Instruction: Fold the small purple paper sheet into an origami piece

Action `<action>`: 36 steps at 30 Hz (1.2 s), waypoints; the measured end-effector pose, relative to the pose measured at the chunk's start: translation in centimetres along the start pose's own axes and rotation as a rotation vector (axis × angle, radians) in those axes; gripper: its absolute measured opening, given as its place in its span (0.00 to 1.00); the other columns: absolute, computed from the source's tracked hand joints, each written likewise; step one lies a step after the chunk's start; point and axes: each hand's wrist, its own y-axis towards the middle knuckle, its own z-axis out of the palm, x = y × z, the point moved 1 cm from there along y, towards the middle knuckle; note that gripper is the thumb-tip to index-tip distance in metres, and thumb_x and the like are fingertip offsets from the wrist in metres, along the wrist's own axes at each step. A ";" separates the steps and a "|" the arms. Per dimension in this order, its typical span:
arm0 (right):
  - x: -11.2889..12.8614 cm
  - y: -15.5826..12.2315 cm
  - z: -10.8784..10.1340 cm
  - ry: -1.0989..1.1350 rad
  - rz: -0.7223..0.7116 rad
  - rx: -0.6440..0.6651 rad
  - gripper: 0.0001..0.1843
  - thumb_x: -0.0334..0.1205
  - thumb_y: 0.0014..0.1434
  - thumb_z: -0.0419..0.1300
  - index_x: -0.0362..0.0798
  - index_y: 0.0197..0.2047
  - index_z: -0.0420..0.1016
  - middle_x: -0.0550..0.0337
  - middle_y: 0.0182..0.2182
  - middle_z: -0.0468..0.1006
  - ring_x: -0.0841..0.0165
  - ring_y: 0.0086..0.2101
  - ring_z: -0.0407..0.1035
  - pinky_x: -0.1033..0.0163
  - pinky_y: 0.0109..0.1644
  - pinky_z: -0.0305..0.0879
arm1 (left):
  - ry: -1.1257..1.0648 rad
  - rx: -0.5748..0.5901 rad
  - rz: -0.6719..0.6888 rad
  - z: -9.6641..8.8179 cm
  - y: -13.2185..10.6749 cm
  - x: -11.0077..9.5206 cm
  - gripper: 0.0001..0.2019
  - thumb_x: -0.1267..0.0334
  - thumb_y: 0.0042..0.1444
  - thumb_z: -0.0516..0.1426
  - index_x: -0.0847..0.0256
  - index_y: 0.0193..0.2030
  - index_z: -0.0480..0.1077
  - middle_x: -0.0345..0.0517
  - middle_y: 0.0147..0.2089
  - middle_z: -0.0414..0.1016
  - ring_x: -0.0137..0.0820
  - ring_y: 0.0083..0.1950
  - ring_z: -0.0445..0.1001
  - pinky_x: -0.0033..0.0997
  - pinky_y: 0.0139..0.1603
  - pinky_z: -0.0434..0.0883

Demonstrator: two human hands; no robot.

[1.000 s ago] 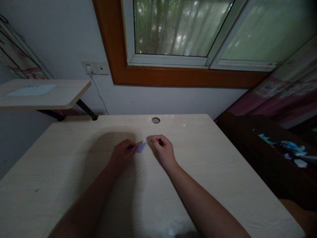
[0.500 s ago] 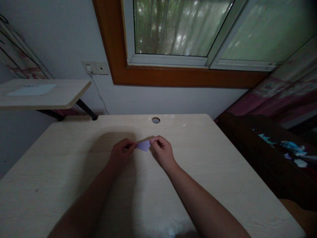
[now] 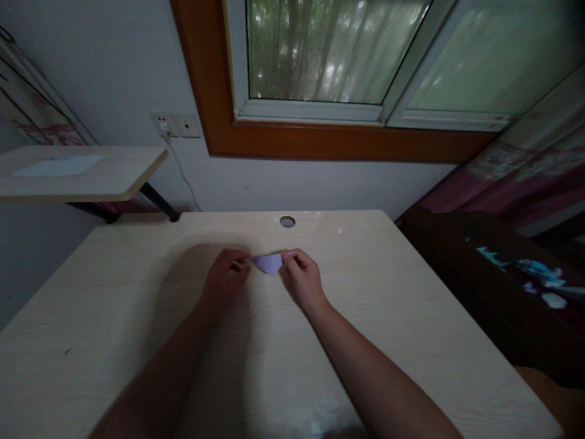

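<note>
A small piece of folded purple paper [image 3: 269, 263] is stretched between my two hands over the pale wooden table [image 3: 388, 317]. Its left corner is pinched by the fingertips of my left hand [image 3: 226, 271]. My right hand [image 3: 302, 272] grips the opposite end between thumb and forefinger, its other fingers curled in. The paper's lower edge comes to a point facing me. My fingers cover both of its ends.
A round cable hole [image 3: 287, 222] lies near the table's back edge. At the left stands a raised shelf [image 3: 132, 177] with a paper sheet on it. Behind are a wall socket [image 3: 176, 125] with a plugged cord and a window. Dark furniture [image 3: 457, 274] holding several small items stands at the right.
The purple paper has turned, its right side showing more of a flat edge. My left fingers have shifted slightly up on its corner, and my right hand has moved a little to the right.
</note>
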 end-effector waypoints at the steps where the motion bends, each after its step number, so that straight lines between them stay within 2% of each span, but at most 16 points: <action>1: 0.0 0.0 0.0 -0.006 0.000 0.007 0.12 0.47 0.58 0.60 0.48 0.32 0.77 0.64 0.25 0.72 0.69 0.28 0.64 0.65 0.34 0.59 | 0.019 0.031 0.044 0.1 0.0 0.0 0.12 0.62 0.59 0.58 0.57 0.49 0.71 0.47 0.48 0.70 0.31 0.45 0.72 0.30 0.42 0.74; 4: 0.0 0.0 0.0 -0.012 0.007 0.039 0.12 0.48 0.58 0.61 0.47 0.31 0.77 0.64 0.25 0.71 0.69 0.28 0.63 0.65 0.34 0.58 | 0.099 0.118 0.119 0.4 0.0 0.0 0.18 0.61 0.57 0.61 0.56 0.54 0.70 0.49 0.51 0.69 0.32 0.46 0.72 0.32 0.43 0.75; 9: 0.3 -0.1 0.1 -0.006 0.022 0.086 0.13 0.48 0.57 0.61 0.47 0.30 0.76 0.64 0.23 0.70 0.70 0.27 0.61 0.65 0.32 0.57 | 0.174 0.220 0.092 0.5 -0.2 -0.2 0.22 0.61 0.56 0.62 0.54 0.58 0.68 0.47 0.49 0.70 0.31 0.42 0.72 0.32 0.42 0.75; 20: 0.4 -0.1 0.2 -0.001 0.014 0.145 0.15 0.49 0.58 0.61 0.47 0.27 0.76 0.62 0.24 0.73 0.69 0.28 0.64 0.65 0.34 0.59 | 0.170 0.248 0.065 0.3 -0.1 -0.1 0.16 0.60 0.59 0.60 0.55 0.54 0.71 0.44 0.43 0.74 0.31 0.41 0.73 0.31 0.44 0.72; 27: 0.4 -0.1 0.3 -0.038 0.010 0.168 0.16 0.50 0.58 0.61 0.47 0.27 0.75 0.64 0.22 0.70 0.70 0.26 0.63 0.65 0.32 0.58 | 0.145 0.251 0.082 0.1 -0.1 -0.3 0.15 0.62 0.58 0.60 0.56 0.53 0.72 0.44 0.43 0.75 0.32 0.43 0.74 0.30 0.44 0.72; 32: 0.1 -0.1 0.4 -0.068 0.006 0.177 0.15 0.49 0.58 0.61 0.47 0.27 0.75 0.64 0.22 0.70 0.70 0.26 0.63 0.65 0.32 0.58 | 0.123 0.186 0.167 0.1 -0.1 0.0 0.14 0.66 0.59 0.59 0.56 0.53 0.72 0.46 0.45 0.74 0.31 0.45 0.74 0.29 0.46 0.72; 36: 0.0 -0.1 0.6 -0.092 -0.013 0.209 0.15 0.48 0.60 0.60 0.47 0.27 0.76 0.62 0.23 0.72 0.69 0.27 0.64 0.65 0.33 0.58 | 0.132 0.174 0.235 0.1 -0.1 0.2 0.09 0.65 0.61 0.58 0.55 0.46 0.76 0.45 0.43 0.74 0.30 0.44 0.74 0.28 0.45 0.72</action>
